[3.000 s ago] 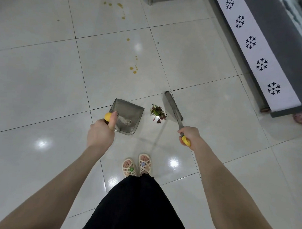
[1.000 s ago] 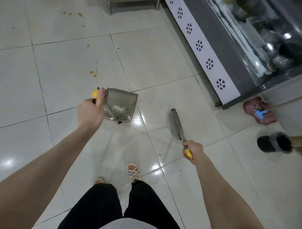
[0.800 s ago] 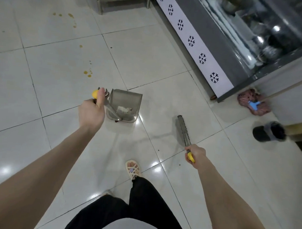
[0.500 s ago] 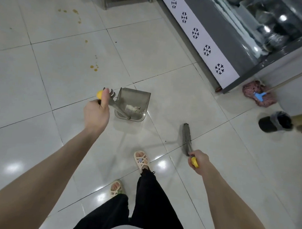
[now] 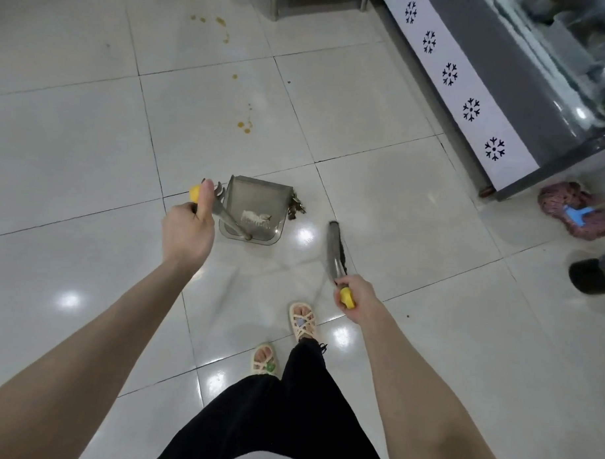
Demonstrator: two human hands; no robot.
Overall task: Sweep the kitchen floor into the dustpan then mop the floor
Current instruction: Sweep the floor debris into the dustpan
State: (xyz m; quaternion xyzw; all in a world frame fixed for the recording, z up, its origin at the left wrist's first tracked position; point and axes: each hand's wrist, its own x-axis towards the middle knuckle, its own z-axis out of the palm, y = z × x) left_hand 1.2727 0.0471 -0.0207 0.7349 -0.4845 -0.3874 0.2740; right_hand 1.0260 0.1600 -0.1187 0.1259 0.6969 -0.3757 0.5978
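dustpan (image 5: pixel 257 197): grey, tilted, white scraps inside | broom (image 5: pixel 334 251): grey head, right of dustpan | mop (image 5: pixel 566 204): pink, floor, far right

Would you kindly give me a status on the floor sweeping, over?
Left hand grips dustpan, right hand grips brush. Leafy debris at dustpan's right rim. Orange drips ahead, unmopped; mop head lies by counter.

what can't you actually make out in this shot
Head view, the only one:
- Handle of the pink string mop head: cut off by the right edge.
- Wearer of the black shoe: cut off by the right edge.
- The dark debris clump beside the grey translucent dustpan: too small to identify.
- The items inside the grey steel counter: blurred, with glare.
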